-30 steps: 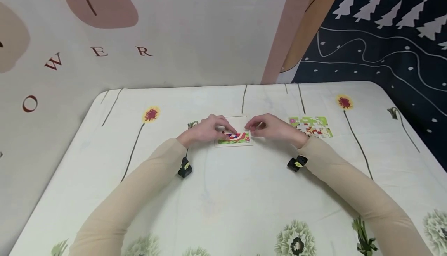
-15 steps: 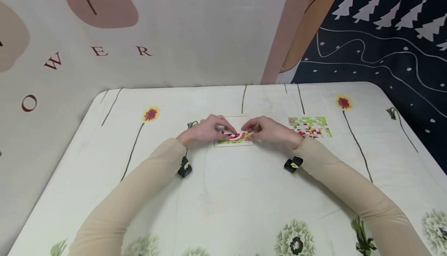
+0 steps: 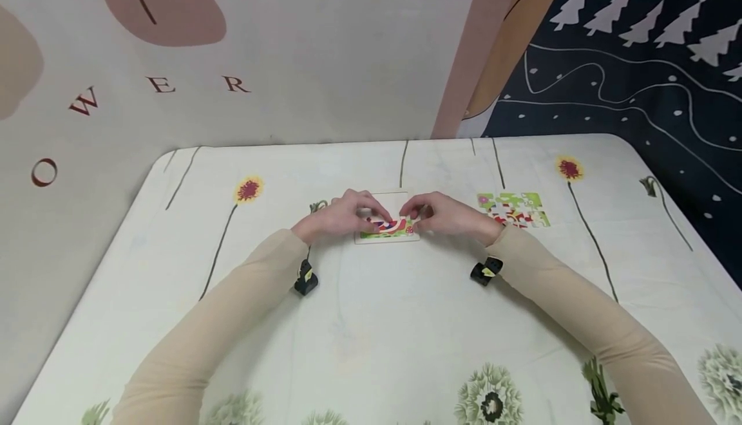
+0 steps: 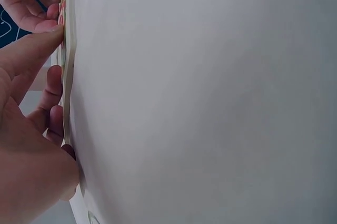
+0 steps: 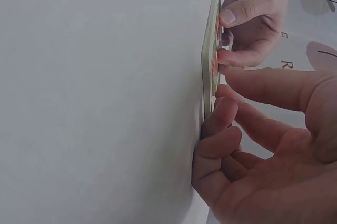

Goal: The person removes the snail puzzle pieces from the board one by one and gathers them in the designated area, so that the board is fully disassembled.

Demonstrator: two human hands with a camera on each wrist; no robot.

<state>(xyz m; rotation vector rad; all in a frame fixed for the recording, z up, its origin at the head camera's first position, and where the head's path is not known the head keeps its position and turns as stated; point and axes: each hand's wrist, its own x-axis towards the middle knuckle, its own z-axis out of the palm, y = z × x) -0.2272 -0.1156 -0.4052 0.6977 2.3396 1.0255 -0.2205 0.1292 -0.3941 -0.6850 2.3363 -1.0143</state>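
Note:
A jigsaw puzzle board point(image 3: 388, 241) with a thin wooden edge lies at the middle of the table. Along its near side runs a row of colourful puzzle pieces point(image 3: 390, 233), green, red and white; its far part is bare white. From the left, my left hand point(image 3: 348, 212) presses thumb and fingertips onto the row. My right hand point(image 3: 446, 211) reaches in from the other side, its thumb and a fingertip close together at the row's right end. In the right wrist view, its lower fingers point(image 5: 216, 153) are bent beside the board. I cannot tell whether it pinches a piece.
Several loose puzzle pieces point(image 3: 524, 201), green with red and white, lie in a cluster right of the board, partly behind the right forearm. A white flower-print cloth point(image 3: 371, 322) covers the table. Printed hangings point(image 3: 348, 51) stand behind its far edge.
The right hand has moved slightly left, onto the row's right end, and then stays there. The left hand holds its place on the pieces.

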